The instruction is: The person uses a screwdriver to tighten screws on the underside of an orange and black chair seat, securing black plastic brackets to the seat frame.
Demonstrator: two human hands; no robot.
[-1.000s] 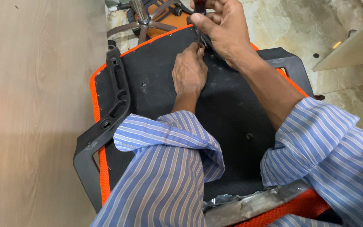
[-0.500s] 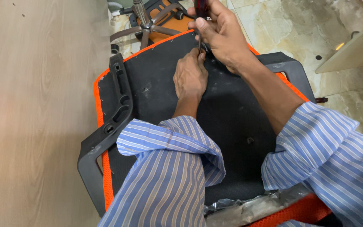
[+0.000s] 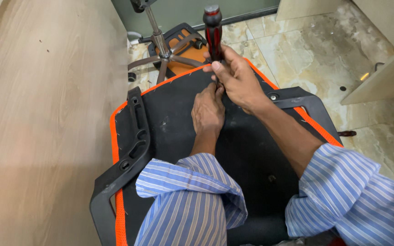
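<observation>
Our right hand (image 3: 235, 79) is fisted, knuckles up; our left hand (image 3: 208, 111) lies flat, fingertips under it; sleeves rolled.

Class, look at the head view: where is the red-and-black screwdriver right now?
The screwdriver stands upright at top centre, gripped by the right hand, its tip at the far edge of the upturned chair seat, just above the left hand.

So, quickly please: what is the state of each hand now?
Left hand: rests on the black chair seat underside, fingers at the tool tip; grip cannot be told.
Right hand: closed around the red-black screwdriver.
</observation>
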